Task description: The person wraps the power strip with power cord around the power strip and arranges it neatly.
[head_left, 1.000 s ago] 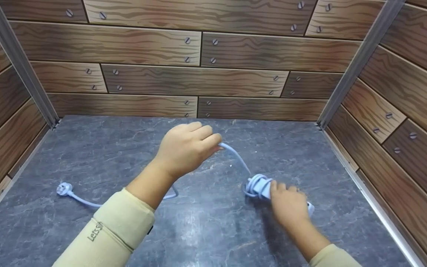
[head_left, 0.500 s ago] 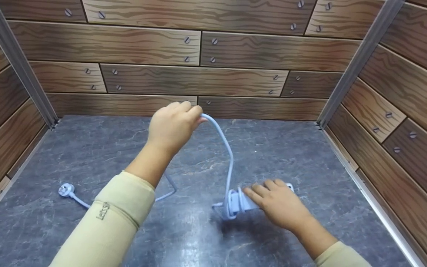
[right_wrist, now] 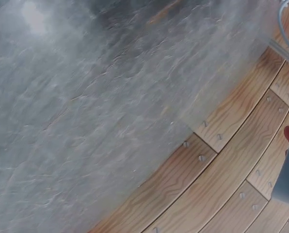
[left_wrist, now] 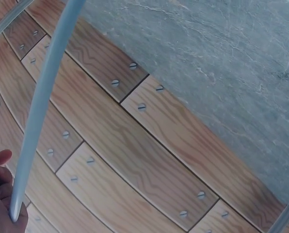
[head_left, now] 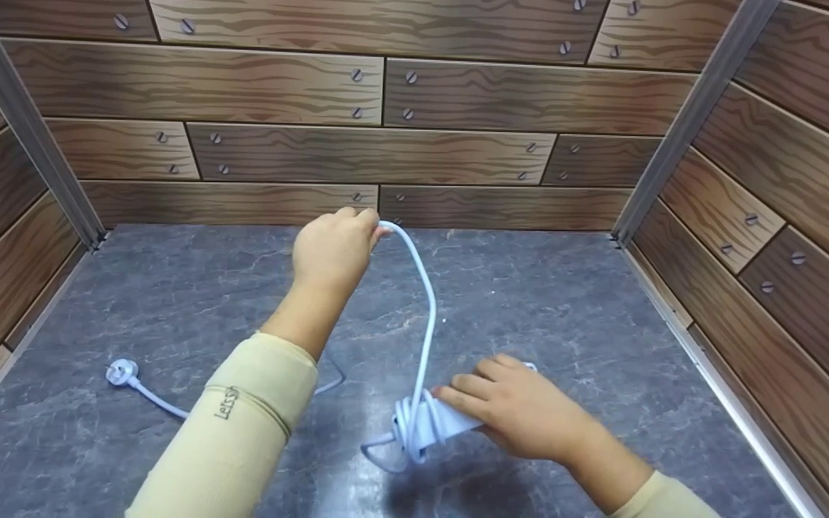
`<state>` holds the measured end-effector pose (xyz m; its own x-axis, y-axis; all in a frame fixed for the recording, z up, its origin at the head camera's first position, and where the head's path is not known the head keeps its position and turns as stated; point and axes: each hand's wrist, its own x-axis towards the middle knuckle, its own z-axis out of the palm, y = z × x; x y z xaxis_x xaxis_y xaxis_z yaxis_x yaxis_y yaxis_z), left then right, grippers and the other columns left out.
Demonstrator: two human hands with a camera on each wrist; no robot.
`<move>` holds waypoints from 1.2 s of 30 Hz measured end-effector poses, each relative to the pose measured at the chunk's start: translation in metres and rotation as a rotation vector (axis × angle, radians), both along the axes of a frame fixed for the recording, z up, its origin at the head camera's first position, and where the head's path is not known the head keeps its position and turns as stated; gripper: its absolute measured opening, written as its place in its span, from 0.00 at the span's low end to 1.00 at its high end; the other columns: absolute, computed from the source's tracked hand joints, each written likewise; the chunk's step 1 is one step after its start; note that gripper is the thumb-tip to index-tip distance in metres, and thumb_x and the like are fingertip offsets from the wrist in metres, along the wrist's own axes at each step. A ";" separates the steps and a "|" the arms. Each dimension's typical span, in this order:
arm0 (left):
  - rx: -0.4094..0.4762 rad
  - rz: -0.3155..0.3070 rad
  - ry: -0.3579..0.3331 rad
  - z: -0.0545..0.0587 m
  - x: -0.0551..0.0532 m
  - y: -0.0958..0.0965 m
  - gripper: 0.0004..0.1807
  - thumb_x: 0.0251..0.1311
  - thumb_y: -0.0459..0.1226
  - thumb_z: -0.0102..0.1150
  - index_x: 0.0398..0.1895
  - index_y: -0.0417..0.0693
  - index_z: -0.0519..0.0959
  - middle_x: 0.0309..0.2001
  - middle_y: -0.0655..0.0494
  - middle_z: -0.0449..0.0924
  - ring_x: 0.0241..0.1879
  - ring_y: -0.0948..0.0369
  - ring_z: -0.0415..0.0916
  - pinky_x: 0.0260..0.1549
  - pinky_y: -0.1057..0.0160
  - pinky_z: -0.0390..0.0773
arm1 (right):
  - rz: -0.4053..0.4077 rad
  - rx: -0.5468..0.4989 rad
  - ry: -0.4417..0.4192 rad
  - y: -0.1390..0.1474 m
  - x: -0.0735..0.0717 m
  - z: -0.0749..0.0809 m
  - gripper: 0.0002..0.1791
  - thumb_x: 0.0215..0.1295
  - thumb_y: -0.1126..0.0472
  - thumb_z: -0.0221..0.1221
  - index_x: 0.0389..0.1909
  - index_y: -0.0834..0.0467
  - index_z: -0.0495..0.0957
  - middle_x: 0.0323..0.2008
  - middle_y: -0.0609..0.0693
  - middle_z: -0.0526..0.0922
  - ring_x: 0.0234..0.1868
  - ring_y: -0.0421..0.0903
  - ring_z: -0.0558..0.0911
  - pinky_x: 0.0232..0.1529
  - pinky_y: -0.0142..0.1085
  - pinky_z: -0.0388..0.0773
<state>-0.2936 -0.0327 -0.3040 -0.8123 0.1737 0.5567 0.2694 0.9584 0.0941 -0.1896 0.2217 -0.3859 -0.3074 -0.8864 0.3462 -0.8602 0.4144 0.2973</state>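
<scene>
Grey marbled surface (head_left: 565, 295) — plug (head_left: 121, 373) at left, sleeve (head_left: 234, 432) across its cord (head_left: 158, 401).

Even, moderately bright light filled the head view; a pale glare lay on the tabletop (head_left: 350, 421) just left of the power strip (head_left: 458, 423), a soft dark shadow (head_left: 440, 495) along its near side. The right wrist view was hazy, and both wrist lenses bowed the planks (left_wrist: 110, 126).

Smth plastic cord (head_left: 432, 311), cloth sleeve (head_left: 224, 439), wood-look wall (head_left: 371, 155), semi-gloss stone-look tbl (head_left: 558, 306)
</scene>
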 end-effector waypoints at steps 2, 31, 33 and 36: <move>-0.006 0.004 -0.019 -0.001 0.000 0.001 0.19 0.58 0.54 0.48 0.33 0.50 0.77 0.27 0.52 0.78 0.27 0.51 0.78 0.24 0.55 0.77 | 0.031 -0.011 0.013 -0.003 0.001 0.002 0.35 0.42 0.57 0.64 0.58 0.50 0.71 0.43 0.43 0.77 0.36 0.45 0.73 0.42 0.39 0.69; 0.066 -0.403 0.707 0.054 0.035 0.009 0.19 0.56 0.56 0.47 0.26 0.52 0.74 0.17 0.57 0.64 0.14 0.58 0.61 0.10 0.64 0.61 | -0.542 0.025 -0.993 0.012 -0.016 -0.018 0.27 0.51 0.57 0.63 0.54 0.59 0.74 0.29 0.43 0.78 0.28 0.40 0.74 0.32 0.38 0.71; 0.051 -0.402 0.707 0.056 0.037 0.011 0.19 0.54 0.56 0.48 0.26 0.52 0.74 0.17 0.57 0.64 0.14 0.58 0.62 0.09 0.64 0.61 | -0.556 0.031 -0.976 0.009 -0.014 -0.017 0.24 0.50 0.57 0.64 0.51 0.57 0.76 0.27 0.42 0.77 0.27 0.40 0.73 0.31 0.39 0.71; 0.024 -0.365 0.636 0.055 0.034 0.012 0.18 0.55 0.55 0.50 0.26 0.52 0.74 0.18 0.57 0.66 0.15 0.57 0.65 0.10 0.63 0.63 | -0.522 0.095 -0.781 0.004 -0.009 -0.014 0.24 0.44 0.58 0.64 0.48 0.53 0.77 0.27 0.42 0.77 0.25 0.42 0.74 0.28 0.40 0.73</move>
